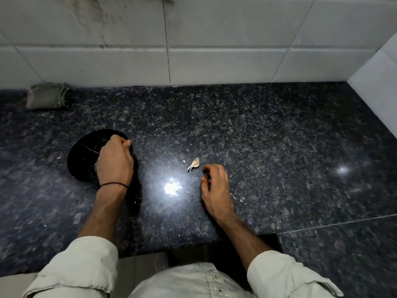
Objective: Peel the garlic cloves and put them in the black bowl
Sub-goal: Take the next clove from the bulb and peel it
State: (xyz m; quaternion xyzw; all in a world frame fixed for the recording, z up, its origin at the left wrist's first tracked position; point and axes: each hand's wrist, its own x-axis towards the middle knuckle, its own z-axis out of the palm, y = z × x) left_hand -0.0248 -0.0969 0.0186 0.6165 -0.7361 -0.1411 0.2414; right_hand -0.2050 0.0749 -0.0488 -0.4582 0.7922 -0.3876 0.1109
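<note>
The black bowl [82,155] sits on the dark granite counter at left. My left hand [115,160] hovers over its right side with fingers curled downward and the thumb against them; whatever is under the fingers is hidden. A small garlic piece with papery skin [194,164] lies on the counter near the middle. My right hand [214,186] rests on the counter just right of it, a little apart, fingers loosely curled and holding nothing that I can see.
A folded green cloth [48,95] lies at the back left against the white tiled wall [193,50]. Bits of peel [237,197] are scattered by my right hand. The counter's front edge [193,244] runs close to my body.
</note>
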